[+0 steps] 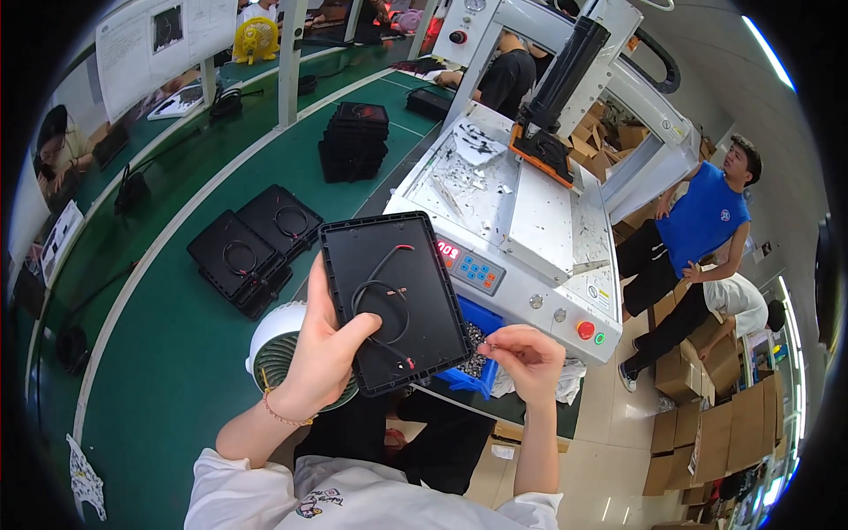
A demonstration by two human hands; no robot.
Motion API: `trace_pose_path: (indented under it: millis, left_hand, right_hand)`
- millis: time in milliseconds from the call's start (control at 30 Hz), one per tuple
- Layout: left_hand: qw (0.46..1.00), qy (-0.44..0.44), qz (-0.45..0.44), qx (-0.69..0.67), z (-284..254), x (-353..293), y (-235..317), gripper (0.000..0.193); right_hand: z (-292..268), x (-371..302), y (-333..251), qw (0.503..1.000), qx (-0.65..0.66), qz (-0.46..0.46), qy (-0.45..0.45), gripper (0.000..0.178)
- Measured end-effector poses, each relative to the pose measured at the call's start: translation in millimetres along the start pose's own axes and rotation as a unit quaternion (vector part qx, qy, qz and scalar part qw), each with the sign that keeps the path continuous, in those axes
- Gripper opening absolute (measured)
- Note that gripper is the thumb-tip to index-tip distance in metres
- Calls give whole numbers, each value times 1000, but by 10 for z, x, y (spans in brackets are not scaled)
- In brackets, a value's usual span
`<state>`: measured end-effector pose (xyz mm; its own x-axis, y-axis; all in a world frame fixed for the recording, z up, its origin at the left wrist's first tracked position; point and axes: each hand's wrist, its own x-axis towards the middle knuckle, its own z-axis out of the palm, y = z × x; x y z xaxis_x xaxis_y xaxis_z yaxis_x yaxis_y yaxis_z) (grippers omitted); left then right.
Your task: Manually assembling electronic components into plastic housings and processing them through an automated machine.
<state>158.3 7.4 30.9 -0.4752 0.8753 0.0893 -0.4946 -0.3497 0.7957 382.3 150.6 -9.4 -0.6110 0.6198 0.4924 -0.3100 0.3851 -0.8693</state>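
Observation:
My left hand (331, 340) grips a black rectangular plastic panel (420, 283), thumb on its face and fingers behind it. A thin black cable (360, 300) with reddish ends lies looped on the panel. My right hand (527, 358) pinches something tiny, too small to make out, beside the panel's lower right corner. Just behind those fingertips sits a blue bin (455, 382) of small metal parts (475, 355), partly covered by the panel. Left of the panel, similar black panels (256, 238) with looped cables lie stacked on the green bench.
A white benchtop machine (495, 194) with a button panel and red stop knob (586, 329) stands ahead to the right. A round white fan (276, 340) is beside my left wrist. More black panels (353, 141) are stacked farther back. Cardboard boxes (738, 424) and people (698, 221) are at right.

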Motion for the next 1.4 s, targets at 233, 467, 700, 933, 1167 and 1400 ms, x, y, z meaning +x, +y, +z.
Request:
trace_pose_path:
  millis: [233, 467, 700, 933, 1167, 1400]
  left_hand:
    - [999, -33, 1, 9, 22, -25, -179, 84]
    - [999, -36, 4, 24, 26, -50, -249, 87]
    - [999, -32, 1, 22, -6, -47, -255, 88]
    - [999, -31, 32, 25, -48, -12, -284, 86]
    - [1000, -26, 1, -4, -33, 5, -267, 85]
    - [1000, -19, 5, -2, -43, 5, -293, 84]
  right_hand:
    - [167, 0, -305, 997, -24, -50, -44, 21]
    - [385, 113, -534, 942, -282, -136, -118, 22]
    - [489, 129, -551, 883, -399, -165, -186, 22]
    - [496, 116, -526, 871, -422, -199, -153, 26]
    - [521, 69, -452, 861, -415, -266, -126, 33]
    - [524, 23, -335, 852, -422, -281, -131, 32]
